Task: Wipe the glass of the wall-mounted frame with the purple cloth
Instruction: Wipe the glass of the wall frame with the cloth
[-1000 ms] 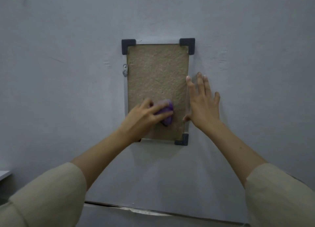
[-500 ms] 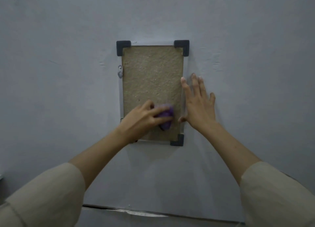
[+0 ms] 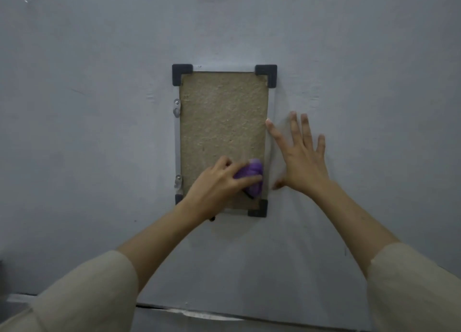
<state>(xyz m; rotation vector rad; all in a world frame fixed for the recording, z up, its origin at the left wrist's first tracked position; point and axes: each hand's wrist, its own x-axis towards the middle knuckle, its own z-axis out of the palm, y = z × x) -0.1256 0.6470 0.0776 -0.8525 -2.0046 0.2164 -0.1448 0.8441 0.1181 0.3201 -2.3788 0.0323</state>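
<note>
Left hand pressing the bunched purple cloth against the wall-mounted frame.
The fingers are closing around the cloth at the glass's lower right; the right hand is lying flat, fingers spread, beside the frame.

Left hand reached up and forward, forearm bare, beige sleeve at the elbow, fingers curled and closed over the bunched purple cloth. Right hand was raised beside it, palm flat and forward, fingers spread and pointing up, thumb angled down toward the left hand.
</note>
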